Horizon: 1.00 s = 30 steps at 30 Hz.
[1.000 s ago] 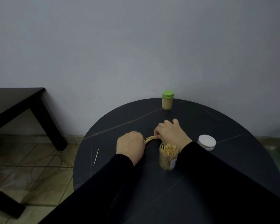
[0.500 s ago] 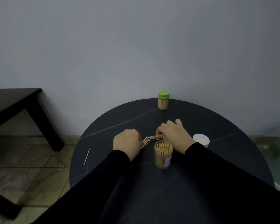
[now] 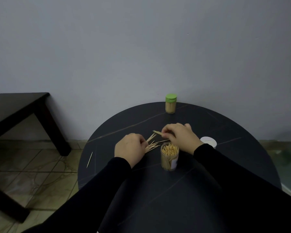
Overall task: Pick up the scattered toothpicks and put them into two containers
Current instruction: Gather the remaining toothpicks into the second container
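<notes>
A: Item one, the hands. The right hand [image 3: 178, 137] is pinching a few toothpicks [image 3: 157, 132] between curled fingertips, just behind the open container [image 3: 169, 156]. The left hand [image 3: 130, 147] is sitting knuckles-up to the left of that container, fingers curled over the loose pile [image 3: 152, 145]. Whether it is gripping any of them I cannot tell.

B: Item two, the toothpicks themselves?

A: The loose pile is lying on the round table [image 3: 225, 165], between the left hand and the open container, touching the left fingertips. One stray toothpick [image 3: 89, 159] is lying well to the left of the container, right at the table edge.

B: Item three, containers.

A: The open container is standing upright and is looking nearly full, its sticks reaching the rim. The green-lidded container [image 3: 170, 103] is standing far behind it, near the wall, lid on. A white lid [image 3: 208, 142] is resting to the right of the open container, partly behind the right sleeve.

B: Item four, risks.

A: By my judgement, the container is being crowded: new sticks may be jamming against standing ones and spilling back. The right wrist is hovering close to it, so a careless sweep may be tipping it. The stray one may be rolling off the edge if nudged.
</notes>
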Each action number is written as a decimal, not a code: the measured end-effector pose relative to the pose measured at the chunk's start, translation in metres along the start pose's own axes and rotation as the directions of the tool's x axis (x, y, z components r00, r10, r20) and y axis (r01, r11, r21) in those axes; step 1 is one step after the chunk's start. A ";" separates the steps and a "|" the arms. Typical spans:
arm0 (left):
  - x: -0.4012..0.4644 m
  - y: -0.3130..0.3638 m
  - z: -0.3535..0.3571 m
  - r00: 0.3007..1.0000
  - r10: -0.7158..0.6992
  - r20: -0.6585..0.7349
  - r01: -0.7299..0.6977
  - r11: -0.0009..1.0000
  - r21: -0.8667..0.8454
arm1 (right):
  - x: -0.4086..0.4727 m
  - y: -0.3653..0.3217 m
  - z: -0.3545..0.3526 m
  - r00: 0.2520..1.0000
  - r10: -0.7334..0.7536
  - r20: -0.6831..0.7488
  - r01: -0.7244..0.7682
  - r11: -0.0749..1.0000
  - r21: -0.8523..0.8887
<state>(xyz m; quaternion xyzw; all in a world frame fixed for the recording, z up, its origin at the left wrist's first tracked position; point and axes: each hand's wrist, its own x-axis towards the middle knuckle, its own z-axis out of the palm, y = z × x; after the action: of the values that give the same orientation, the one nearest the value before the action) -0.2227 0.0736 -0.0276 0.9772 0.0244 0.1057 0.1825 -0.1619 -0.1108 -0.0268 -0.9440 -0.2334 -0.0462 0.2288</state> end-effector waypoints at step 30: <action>-0.026 0.037 -0.004 0.995 0.050 0.082 0.024 0.695 -0.718 | -0.069 0.012 -0.017 0.997 -0.005 -0.073 0.035 0.910 0.414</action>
<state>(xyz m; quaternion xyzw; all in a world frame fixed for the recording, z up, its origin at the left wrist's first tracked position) -0.2483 0.0386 -0.0159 0.8324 -0.0343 0.0615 0.5497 -0.2168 -0.1568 -0.0298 -0.8692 -0.2393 -0.0311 0.4316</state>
